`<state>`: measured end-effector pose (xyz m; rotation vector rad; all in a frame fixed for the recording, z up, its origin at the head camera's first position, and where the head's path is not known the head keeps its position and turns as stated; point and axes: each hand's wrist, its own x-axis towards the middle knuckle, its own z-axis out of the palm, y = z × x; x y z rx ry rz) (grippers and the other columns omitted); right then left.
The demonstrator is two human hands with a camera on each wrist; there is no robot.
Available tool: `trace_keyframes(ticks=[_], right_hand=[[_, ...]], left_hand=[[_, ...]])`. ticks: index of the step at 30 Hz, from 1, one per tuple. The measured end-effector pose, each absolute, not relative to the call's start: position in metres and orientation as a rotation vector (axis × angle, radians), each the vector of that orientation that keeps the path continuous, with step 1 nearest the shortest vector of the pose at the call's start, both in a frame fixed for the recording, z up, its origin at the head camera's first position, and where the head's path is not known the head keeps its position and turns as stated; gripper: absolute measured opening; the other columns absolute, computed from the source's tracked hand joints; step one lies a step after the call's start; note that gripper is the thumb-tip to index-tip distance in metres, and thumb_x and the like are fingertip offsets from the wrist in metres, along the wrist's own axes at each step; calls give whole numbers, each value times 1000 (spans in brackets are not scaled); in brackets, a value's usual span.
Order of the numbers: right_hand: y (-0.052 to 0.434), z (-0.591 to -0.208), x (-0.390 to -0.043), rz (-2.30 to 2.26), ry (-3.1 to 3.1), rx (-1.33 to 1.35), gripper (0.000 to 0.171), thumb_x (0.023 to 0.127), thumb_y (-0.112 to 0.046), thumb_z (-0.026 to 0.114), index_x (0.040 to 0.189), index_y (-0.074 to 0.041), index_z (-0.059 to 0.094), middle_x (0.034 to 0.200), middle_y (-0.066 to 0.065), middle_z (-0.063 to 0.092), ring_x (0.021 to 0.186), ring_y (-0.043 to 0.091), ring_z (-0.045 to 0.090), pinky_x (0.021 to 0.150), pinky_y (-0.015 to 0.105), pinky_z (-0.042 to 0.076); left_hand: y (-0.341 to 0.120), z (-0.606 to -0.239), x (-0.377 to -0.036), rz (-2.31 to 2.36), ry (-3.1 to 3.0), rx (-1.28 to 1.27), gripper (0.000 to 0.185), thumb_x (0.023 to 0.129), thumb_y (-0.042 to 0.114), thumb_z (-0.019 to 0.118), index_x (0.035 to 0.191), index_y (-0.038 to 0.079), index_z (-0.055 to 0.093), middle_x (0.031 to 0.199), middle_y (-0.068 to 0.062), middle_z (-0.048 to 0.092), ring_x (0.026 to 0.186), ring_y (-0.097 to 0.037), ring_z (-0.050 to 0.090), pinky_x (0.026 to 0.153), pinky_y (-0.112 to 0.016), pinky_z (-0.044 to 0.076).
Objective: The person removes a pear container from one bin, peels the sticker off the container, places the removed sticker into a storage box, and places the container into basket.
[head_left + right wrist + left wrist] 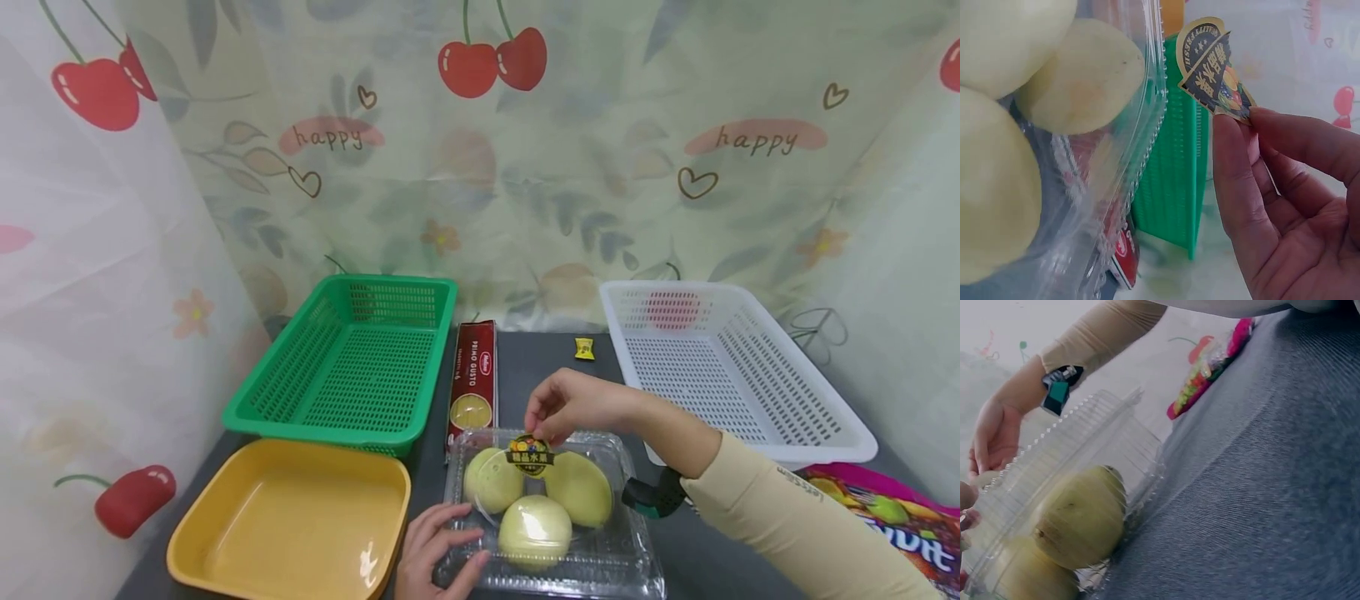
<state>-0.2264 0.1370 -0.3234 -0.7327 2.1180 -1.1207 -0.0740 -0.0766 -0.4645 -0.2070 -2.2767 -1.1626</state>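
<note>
A clear plastic clamshell box (600,550) holds three pale yellow-green fruits (534,527) near the table's front edge. My right hand (542,429) reaches over the lid and pinches the dark round sticker (529,454) on it. In the right wrist view the sticker (1213,69) is folded and lifted off the lid, held at my fingertips (1232,134). My left hand (457,542) presses on the box's front left corner with spread fingers. The left wrist view shows the box (1091,444), a fruit (1079,519) and my right hand (991,440) beyond it.
A green basket (345,417) and a yellow tray (225,575) stand to the left. A red pasta box (472,375) lies between the basket and the clamshell. To the right are a white basket (825,442), a small yellow candy (584,348) and a pink bag (915,517).
</note>
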Motion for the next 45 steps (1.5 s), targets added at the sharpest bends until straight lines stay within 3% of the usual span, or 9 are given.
trace_keyframes(ticks=[8,19,23,27,30,34,40,43,45], right_hand=[[124,-328,-233,-1250,2027,-659,12,85,-1,62,94,7,63,80,3,66,75,14,64,78,44,56],[107,-333,-237,-1346,1940,-604,16,86,-1,62,99,8,62,81,2,66,75,14,65,79,41,56],[100,-334,-238,-1369,1930,-579,15,85,-1,62,99,6,62,80,2,65,75,13,65,81,42,55],[92,-336,-237,-1401,1897,-576,15,85,1,61,99,7,61,80,1,65,74,13,64,80,41,56],[85,-337,-235,-1438,1865,-570,14,85,3,61,98,7,60,81,0,65,73,12,64,81,43,55],[74,-339,-234,-1471,1831,-556,13,85,4,61,98,7,61,81,0,65,72,12,64,83,46,54],[60,-336,-235,-1470,1812,-554,12,84,5,61,97,6,62,79,2,66,67,12,64,69,32,57],[52,-334,-236,-1471,1804,-556,11,85,4,61,96,5,63,79,3,67,66,13,64,67,30,57],[46,-332,-236,-1463,1801,-566,12,85,4,61,97,5,63,80,2,67,67,12,64,71,32,58]], left_hand=[[-81,-442,-70,-1326,-2517,-81,16,74,22,77,84,33,70,111,18,62,111,-9,52,93,-42,46],[-90,-436,-69,-1238,-2338,-183,23,71,8,78,84,26,71,110,14,63,104,-7,57,84,-35,51],[-103,-429,-69,-1233,-2236,-238,28,70,3,77,86,25,70,109,9,66,103,-4,57,86,-23,50],[-126,-426,-74,-1211,-2045,-429,35,67,-11,72,92,13,70,108,-4,67,107,-3,56,93,-11,42],[-145,-421,-78,-1197,-1955,-466,37,67,-17,68,95,7,70,108,-8,66,109,-3,55,96,-10,39],[-167,-413,-77,-1183,-1952,-298,32,70,-18,67,94,3,70,109,0,66,107,0,57,94,-9,40],[-208,-407,-79,-1123,-2023,15,21,76,-11,67,95,-2,70,107,19,62,104,9,55,94,-6,38],[-232,-410,-81,-1079,-2046,268,16,82,3,69,98,2,71,101,29,58,100,16,50,94,-2,35],[-245,-414,-81,-1064,-2049,452,19,86,14,66,102,4,71,101,28,59,97,19,48,95,-3,34]])
